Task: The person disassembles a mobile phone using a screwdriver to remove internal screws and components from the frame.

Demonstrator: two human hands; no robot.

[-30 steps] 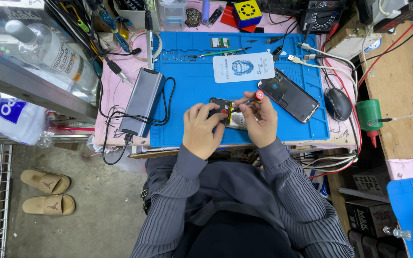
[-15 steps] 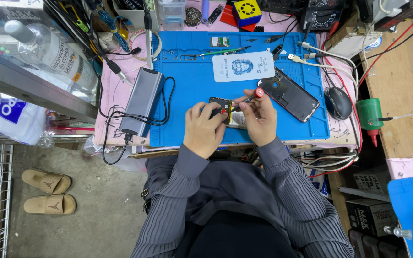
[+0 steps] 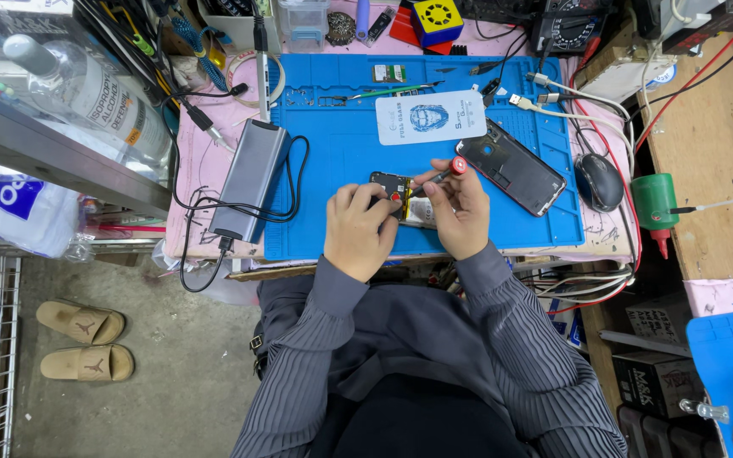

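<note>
A small opened phone (image 3: 390,183) with its circuit board showing lies on the blue work mat (image 3: 332,144). My left hand (image 3: 356,231) rests on the phone's left side and holds it down. My right hand (image 3: 460,212) grips a slim screwdriver with a red cap (image 3: 441,175), its tip pointing down-left onto the phone's board. Both hands sit close together at the mat's near edge.
A dark phone frame (image 3: 522,177) lies right of my hands, with a black mouse (image 3: 597,181) beyond it. A grey power bank (image 3: 246,178) with cables sits at the left. A white card (image 3: 430,117), tweezers, a green bottle (image 3: 655,202) and a clear alcohol bottle (image 3: 99,95) surround the mat.
The screwdriver has tilted slightly, its red cap shifting a little up and right. My hands stay in the same place on the phone.
</note>
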